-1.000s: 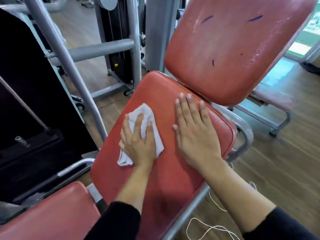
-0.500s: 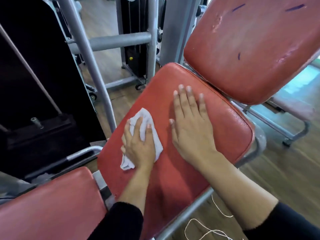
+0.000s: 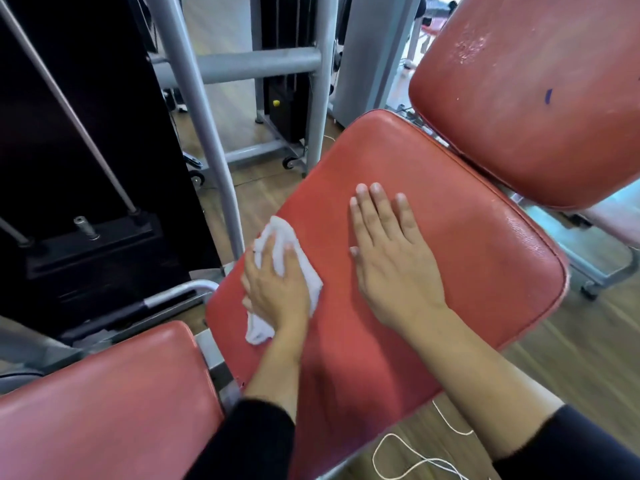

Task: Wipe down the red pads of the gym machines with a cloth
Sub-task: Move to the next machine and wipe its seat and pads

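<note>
Wiping step: your left hand (image 3: 277, 289) presses the white cloth (image 3: 294, 268) flat against the seat pad (image 3: 433, 209), near the pad's left edge; fingers are spread over the cloth, pinning it rather than clenching it.
Right hand: your right hand (image 3: 391, 261) lies open and flat on the middle of the same pad, holding nothing, apparently bracing you.
Cloth position: it is bunched, with one corner sticking out past your fingertips and another trailing below your wrist.
Pads nearby: the back pad (image 3: 526, 98) rises just behind the seat, with wet-looking specks near its top and a small blue mark; a lower red pad (image 3: 104, 403) sits at your near left.
Progress: by my reading, the seat's right side looks glossy and beaded, so it likely needs passes yet.
Risk at the edge: the cloth could slide off the left edge toward the grey frame tube (image 3: 204, 133) if you push outward.
Risk of streaks: a bunched cloth may skip patches.
Risk underfoot: a white cord (image 3: 415, 459) loops on the wooden floor (image 3: 588, 358) below the seat and could snag your foot.
</note>
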Motion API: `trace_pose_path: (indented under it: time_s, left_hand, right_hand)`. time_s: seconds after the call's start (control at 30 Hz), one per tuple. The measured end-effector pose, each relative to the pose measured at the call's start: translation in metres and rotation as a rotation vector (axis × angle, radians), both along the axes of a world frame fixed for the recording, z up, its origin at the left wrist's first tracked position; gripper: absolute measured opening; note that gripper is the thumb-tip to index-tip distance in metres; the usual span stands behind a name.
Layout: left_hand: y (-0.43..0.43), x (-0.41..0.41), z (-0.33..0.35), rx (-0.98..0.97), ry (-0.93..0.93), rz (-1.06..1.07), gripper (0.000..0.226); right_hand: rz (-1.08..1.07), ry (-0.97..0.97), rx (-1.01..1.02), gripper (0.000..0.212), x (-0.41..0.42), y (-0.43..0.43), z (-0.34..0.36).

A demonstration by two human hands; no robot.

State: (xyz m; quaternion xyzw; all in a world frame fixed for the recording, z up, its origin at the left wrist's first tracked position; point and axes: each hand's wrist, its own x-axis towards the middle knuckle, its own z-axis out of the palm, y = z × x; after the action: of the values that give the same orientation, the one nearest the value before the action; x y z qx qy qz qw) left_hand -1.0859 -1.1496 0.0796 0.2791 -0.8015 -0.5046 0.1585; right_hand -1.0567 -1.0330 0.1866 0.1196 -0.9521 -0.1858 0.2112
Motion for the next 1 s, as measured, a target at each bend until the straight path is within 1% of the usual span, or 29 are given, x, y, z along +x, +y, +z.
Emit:
trace_pose_path:
  time_s: [0.07,0.13,0.27,0.33,0.4,0.5,0.53,0.57,0.6,0.67,0.73,0.8,0.87,0.93,0.97,1.0]
  left_hand:
    - [-0.019,-0.034,0.003,0.029,-0.089,0.052,0.044]
    - [-0.021,-0.034,0.002,0.043,-0.073,0.052,0.044]
    - [0.012,0.051,-0.015,0.06,0.07,-0.033,0.049]
    - [0.015,0.067,-0.022,0.038,0.1,-0.07,0.054]
    - [-0.001,0.035,-0.024,0.015,0.063,-0.051,0.053]
    - [-0.033,-0.025,-0.02,0.034,-0.106,0.046,0.044]
    - [-0.036,-0.03,-0.019,0.05,-0.124,0.071,0.043]
    - [-0.031,-0.024,-0.018,0.056,-0.113,0.071,0.043]
    - [-0.019,-0.007,-0.016,0.052,-0.06,0.044,0.043]
    - [0.011,0.046,-0.011,0.042,0.102,-0.036,0.04]
    - [0.03,0.09,-0.009,-0.016,0.219,-0.152,0.041]
    - [0.027,0.079,-0.006,-0.083,0.269,-0.217,0.037]
    - [0.014,0.037,0.004,-0.039,0.286,-0.152,0.037]
    - [0.005,0.005,0.014,0.069,0.251,-0.073,0.032]
    - [0.005,0.005,0.014,0.074,0.223,-0.068,0.026]
    - [0.009,0.015,0.011,0.021,0.208,-0.093,0.024]
  right_hand:
    - [-0.008,-0.006,0.003,0.057,0.001,0.0,0.0]
    - [-0.011,-0.01,0.017,0.057,0.001,-0.001,0.0]
    - [-0.02,-0.014,0.005,0.057,0.003,-0.002,0.001]
    - [-0.018,-0.013,0.003,0.058,0.003,-0.002,0.001]
    - [-0.013,-0.01,0.002,0.057,0.002,-0.002,0.001]
    - [-0.018,-0.01,0.006,0.057,0.002,-0.001,0.0]
    - [-0.015,-0.008,0.008,0.057,0.002,-0.002,0.0]
    - [-0.012,-0.009,0.004,0.057,0.002,-0.002,0.0]
    - [-0.012,-0.008,-0.008,0.057,0.003,-0.002,-0.001]
    - [-0.009,-0.002,-0.028,0.057,0.003,-0.002,-0.001]
    - [-0.001,-0.009,-0.028,0.056,0.003,-0.002,-0.001]
    - [-0.005,-0.016,-0.035,0.056,0.003,-0.001,-0.001]
    - [-0.009,-0.012,-0.031,0.057,0.003,-0.001,-0.001]
    - [-0.005,-0.008,-0.018,0.057,0.002,-0.002,-0.001]
    - [-0.001,-0.01,-0.019,0.057,0.003,-0.002,-0.002]
    - [-0.002,-0.01,-0.022,0.057,0.003,-0.001,-0.002]
